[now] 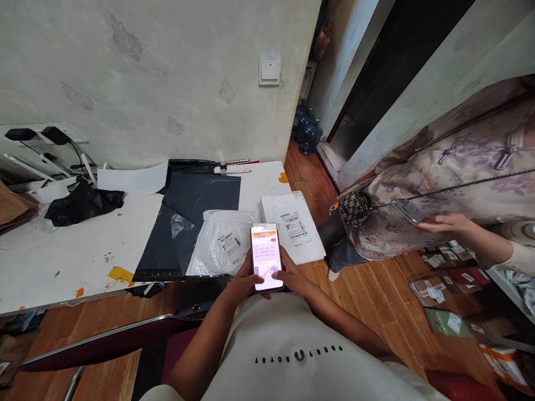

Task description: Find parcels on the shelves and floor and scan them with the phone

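Observation:
A smartphone (267,253) with a bright, lit screen is held upright between both hands, close to my body. My left hand (246,278) is closed around its left side, the thumb on the lower part of the screen. My right hand (291,275) grips the right side, its thumb also over the screen's lower part. Behind the phone lies a white padded mailer (221,239) with a printed label. Beside it, at the table's right end, sits a white box (309,228) with a shipping label. Dark plastic bags (200,192) lie flat under and behind the mailer.
A white table (83,250) runs along the wall, holding a crumpled black bag (83,203). A chair (125,340) stands at its front. To the right, another person's hand (449,224) holds a phone (409,211). Several parcels (449,323) lie low at the right.

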The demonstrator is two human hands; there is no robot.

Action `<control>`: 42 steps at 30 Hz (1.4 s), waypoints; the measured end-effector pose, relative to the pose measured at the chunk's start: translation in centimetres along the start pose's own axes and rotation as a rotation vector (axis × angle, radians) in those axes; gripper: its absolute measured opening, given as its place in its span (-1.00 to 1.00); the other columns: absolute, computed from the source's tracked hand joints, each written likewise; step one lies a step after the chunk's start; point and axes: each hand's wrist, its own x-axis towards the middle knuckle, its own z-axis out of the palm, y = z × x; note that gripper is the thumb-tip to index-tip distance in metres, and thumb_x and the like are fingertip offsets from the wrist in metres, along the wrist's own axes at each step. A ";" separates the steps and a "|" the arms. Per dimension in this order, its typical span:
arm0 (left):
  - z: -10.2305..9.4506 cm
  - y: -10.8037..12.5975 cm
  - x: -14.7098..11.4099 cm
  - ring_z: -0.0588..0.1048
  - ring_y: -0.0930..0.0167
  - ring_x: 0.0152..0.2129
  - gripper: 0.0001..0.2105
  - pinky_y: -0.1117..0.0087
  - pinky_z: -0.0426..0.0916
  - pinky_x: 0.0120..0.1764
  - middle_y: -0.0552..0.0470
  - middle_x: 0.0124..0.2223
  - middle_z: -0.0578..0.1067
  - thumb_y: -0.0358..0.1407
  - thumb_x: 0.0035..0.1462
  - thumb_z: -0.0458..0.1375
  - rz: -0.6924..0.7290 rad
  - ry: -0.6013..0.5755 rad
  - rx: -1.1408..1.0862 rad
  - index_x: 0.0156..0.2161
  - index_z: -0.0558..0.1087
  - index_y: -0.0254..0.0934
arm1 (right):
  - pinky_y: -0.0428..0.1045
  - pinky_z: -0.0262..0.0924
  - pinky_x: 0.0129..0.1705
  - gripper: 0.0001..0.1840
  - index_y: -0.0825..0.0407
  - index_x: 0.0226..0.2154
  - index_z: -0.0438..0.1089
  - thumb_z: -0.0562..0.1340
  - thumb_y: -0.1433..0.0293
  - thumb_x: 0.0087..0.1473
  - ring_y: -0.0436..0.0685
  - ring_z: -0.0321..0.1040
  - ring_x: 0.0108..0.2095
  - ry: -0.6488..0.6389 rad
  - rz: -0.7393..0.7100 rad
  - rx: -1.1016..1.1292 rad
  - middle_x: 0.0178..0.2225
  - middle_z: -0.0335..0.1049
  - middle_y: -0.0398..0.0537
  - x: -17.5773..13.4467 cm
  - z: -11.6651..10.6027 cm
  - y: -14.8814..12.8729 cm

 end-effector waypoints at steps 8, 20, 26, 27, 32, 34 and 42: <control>-0.2 -0.1 -0.1 0.45 0.01 -0.10 0.04 0.21 0.52 -0.44 -0.18 0.20 0.29 -0.52 -0.16 0.22 0.049 -0.013 0.068 0.33 -0.25 0.11 | 0.18 0.19 0.04 -0.33 -0.06 0.07 0.15 0.33 0.40 -0.12 0.27 0.27 0.04 0.062 0.006 -0.029 0.00 0.35 0.02 0.2 0.3 0.7; 0.2 -0.2 -0.2 0.42 0.04 -0.05 0.07 0.27 0.51 -0.42 -0.08 0.28 0.19 -0.55 -0.24 0.11 -0.008 -0.057 -0.006 0.33 -0.30 0.15 | 0.07 0.22 -0.38 -0.56 0.01 -0.29 0.41 0.08 0.00 0.15 0.20 0.38 -0.41 0.395 0.036 0.072 -0.41 0.48 -0.04 2.3 0.9 1.2; 0.9 0.6 -0.3 0.45 0.03 -0.09 0.00 0.26 0.51 -0.53 -0.11 0.27 0.18 -0.52 -0.27 0.03 0.002 0.000 -0.057 0.31 -0.23 0.10 | 0.11 0.17 -0.02 -0.53 -0.07 -0.04 0.34 0.02 0.00 0.19 0.24 0.32 -0.07 0.476 -0.175 -0.094 -0.05 0.40 0.00 0.8 1.1 0.3; 0.9 0.7 -0.3 0.44 0.03 -0.09 -0.01 0.25 0.52 -0.54 -0.11 0.27 0.17 -0.51 -0.27 0.03 0.004 0.007 -0.063 0.30 -0.22 0.10 | 0.12 0.16 -0.01 -0.52 -0.07 0.00 0.32 0.00 0.02 0.21 0.24 0.31 -0.05 0.468 -0.212 -0.136 -0.03 0.39 0.02 0.5 1.1 0.1; 0.7 0.3 -0.1 0.42 -0.02 -0.04 -0.02 0.29 0.52 -0.56 -0.12 0.25 0.22 -0.51 -0.26 0.03 0.025 -0.022 -0.088 0.31 -0.20 0.09 | 0.14 0.17 0.01 -0.55 -0.07 0.07 0.27 -0.03 0.11 0.26 0.25 0.31 -0.02 0.447 -0.290 -0.192 0.01 0.37 0.05 0.0 1.3 0.0; 0.4 -0.1 0.0 0.44 -0.02 -0.07 -0.02 0.29 0.51 -0.58 -0.13 0.22 0.25 -0.50 -0.25 0.03 0.034 -0.050 -0.113 0.31 -0.21 0.08 | 0.13 0.17 0.01 -0.57 -0.06 0.07 0.26 0.02 0.12 0.24 0.25 0.30 -0.01 0.455 -0.269 -0.117 0.00 0.38 0.05 0.2 1.3 0.3; -0.5 -1.7 0.8 0.50 0.08 -0.17 -0.05 0.34 0.49 -0.55 -0.11 0.14 0.34 -0.46 -0.21 0.04 0.063 -0.091 -0.165 0.32 -0.19 0.09 | 0.00 0.19 -0.29 -0.84 -0.03 -0.29 0.40 0.15 0.29 0.11 0.14 0.34 -0.34 0.435 -0.094 0.117 -0.35 0.47 -0.12 1.8 0.8 0.6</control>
